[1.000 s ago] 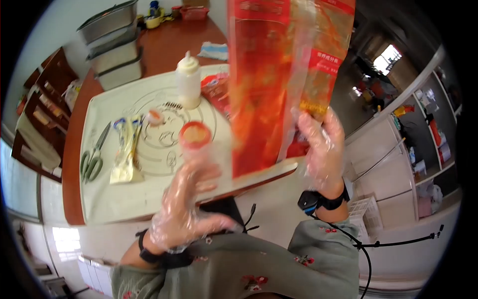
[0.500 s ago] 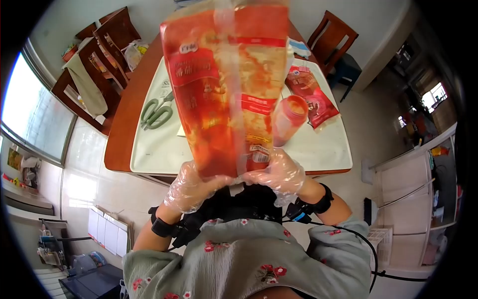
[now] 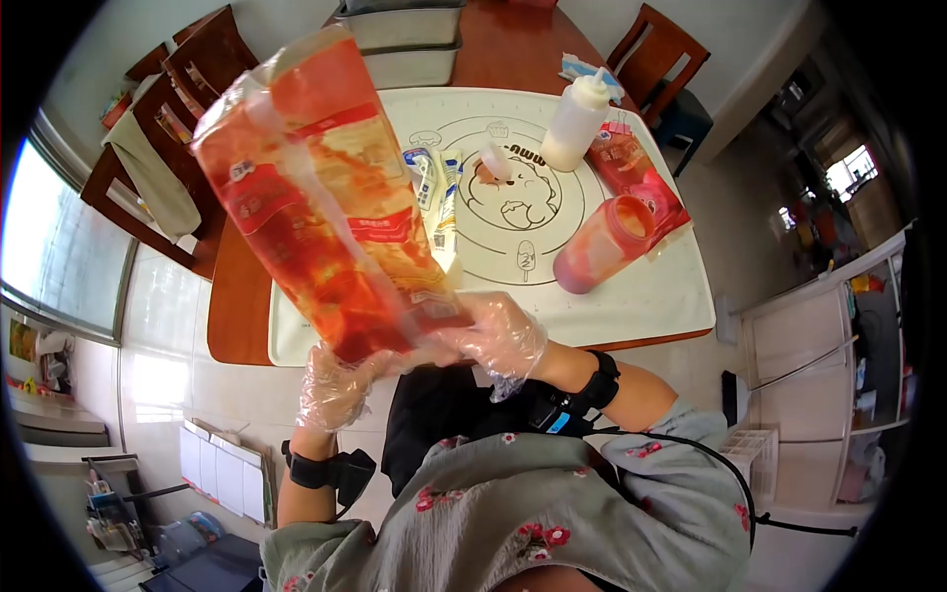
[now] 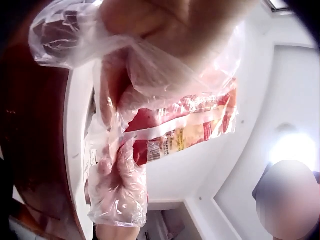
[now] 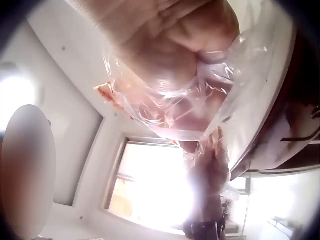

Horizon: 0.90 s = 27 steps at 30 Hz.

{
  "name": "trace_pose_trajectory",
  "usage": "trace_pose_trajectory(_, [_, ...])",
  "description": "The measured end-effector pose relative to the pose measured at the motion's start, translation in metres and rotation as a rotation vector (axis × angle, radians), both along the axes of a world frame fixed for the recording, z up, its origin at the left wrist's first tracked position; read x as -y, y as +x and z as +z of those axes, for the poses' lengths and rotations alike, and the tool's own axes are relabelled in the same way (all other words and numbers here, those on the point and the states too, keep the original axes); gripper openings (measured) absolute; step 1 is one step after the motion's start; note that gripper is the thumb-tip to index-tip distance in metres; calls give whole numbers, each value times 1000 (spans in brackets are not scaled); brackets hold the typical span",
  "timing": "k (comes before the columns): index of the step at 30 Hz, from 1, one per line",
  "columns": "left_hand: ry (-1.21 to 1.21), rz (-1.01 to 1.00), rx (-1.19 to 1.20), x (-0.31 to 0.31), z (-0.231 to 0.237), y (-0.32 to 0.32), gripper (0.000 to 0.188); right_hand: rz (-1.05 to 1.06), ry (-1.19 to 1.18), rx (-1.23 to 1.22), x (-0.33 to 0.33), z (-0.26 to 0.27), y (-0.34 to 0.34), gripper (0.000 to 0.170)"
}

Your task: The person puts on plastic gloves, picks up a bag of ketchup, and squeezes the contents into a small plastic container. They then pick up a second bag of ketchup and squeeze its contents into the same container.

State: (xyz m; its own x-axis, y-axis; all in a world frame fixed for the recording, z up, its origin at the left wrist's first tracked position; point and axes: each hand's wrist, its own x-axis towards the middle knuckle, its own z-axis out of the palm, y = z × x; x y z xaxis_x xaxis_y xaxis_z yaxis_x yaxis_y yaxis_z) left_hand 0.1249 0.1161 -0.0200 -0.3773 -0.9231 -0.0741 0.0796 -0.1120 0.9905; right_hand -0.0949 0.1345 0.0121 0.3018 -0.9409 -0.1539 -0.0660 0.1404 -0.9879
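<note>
A large red-and-yellow printed plastic bag rises tilted to the left over the mat's near left side. Both hands, in clear disposable gloves, grip its lower end. My left hand holds the bottom left corner, and my right hand pinches the bottom right part. In the left wrist view, the right hand has its thumb against the bag, near a printed barcode. Crumpled glove film hides much of the fingers in the right wrist view.
On the white printed mat stand an uncapped pinkish jar and a squeeze bottle. A red packet, a small pale cap-like piece and yellow-white wrapped sticks lie there too. Metal containers are stacked behind.
The bag, first held up by the right hand alone with the left hand free, came into both hands. It has since swung left and tilted, uncovering the mat's middle.
</note>
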Motion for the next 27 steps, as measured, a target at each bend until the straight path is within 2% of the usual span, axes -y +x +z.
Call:
trace_pose_trajectory(2, [-17,30,2,4,0,5,28,37,-61,-55,10,-9,2,36])
trace_pose_trajectory(3, [-33,38,-9,6,-4,8,29,-1,-103,84,11,-8,8,29])
trace_pose_trajectory(6, [-42,128,-41,13,-5,29,33,-37,-77,209,29,-27,-16,30])
trace_pose_trajectory(9, [-39,161,-15,17,-11,58,37,-431,-177,-647,60,-6,-39,34])
trace_pose_trajectory(12, [-33,173,-32,19,-10,65,36,-311,51,-777,93,-7,-26,36])
trace_pose_trajectory(15, [-9,140,-56,19,-12,63,36,-273,-311,-662,135,-78,-39,34])
trace_pose_trajectory(18, [-1,102,-71,19,-13,63,38,-283,-551,-734,152,-79,-44,29])
trace_pose_trajectory(20, [3,108,-33,19,-5,56,37,-368,-470,-763,166,-52,-38,27])
trace_pose_trajectory(22, [34,25,-56,22,-3,52,37,-524,-183,-698,180,-22,-29,27])
trace_pose_trajectory(24, [90,-44,-94,26,1,45,35,-639,-306,-916,177,-9,-19,36])
trace_pose_trajectory(25, [70,-88,-14,31,-6,46,33,-695,-370,-1024,175,-4,-15,41])
trace_pose_trajectory(27, [-3,-138,61,40,-6,42,33,-555,-224,-571,143,3,-10,39])
